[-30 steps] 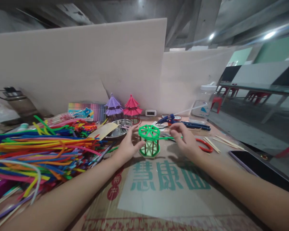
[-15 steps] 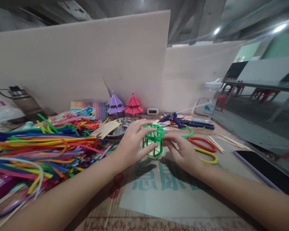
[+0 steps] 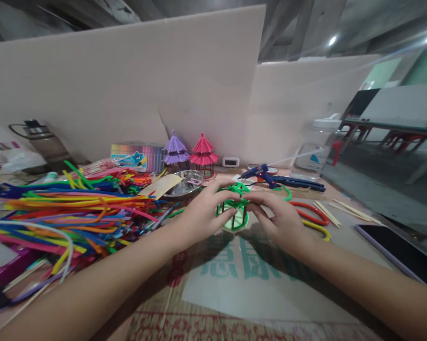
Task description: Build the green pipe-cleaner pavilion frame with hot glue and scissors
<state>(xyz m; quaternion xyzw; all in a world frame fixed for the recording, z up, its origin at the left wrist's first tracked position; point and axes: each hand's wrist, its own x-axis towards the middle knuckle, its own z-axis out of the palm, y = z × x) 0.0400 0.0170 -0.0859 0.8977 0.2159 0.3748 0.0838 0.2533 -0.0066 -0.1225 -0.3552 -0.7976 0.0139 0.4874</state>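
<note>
Between the two bare hands, just over the cardboard (image 3: 213, 327), stands a small green frame (image 3: 240, 219) with dark posts, a ring at the top and a pale base. The left hand (image 3: 208, 210) grasps it from the left, half open: the fingers curve over the top ring while the thumb reaches across the front by the posts. The right hand (image 3: 280, 220) comes in from the other side, its fingers bent and their tips at the right edge of the top ring; whether they pinch it or only rest on it, I cannot tell. The two hands' fingertips nearly meet above the ring, hiding part of it.

Just beyond the right hand, a green strip (image 3: 289, 192) curls up, with a glue gun (image 3: 262, 174) behind it. To the right of that hand lie a red handle (image 3: 313, 213) and a yellow handle (image 3: 320, 229), then some thin sticks (image 3: 326, 214) and, farther out, a phone (image 3: 394, 251). Left of the grip spreads a heap of fuzzy coloured stems (image 3: 82, 208). Behind the left hand sits a metal bowl (image 3: 185, 192), and past it stand a purple tower (image 3: 175, 152) and a pink tower (image 3: 202, 152).
</note>
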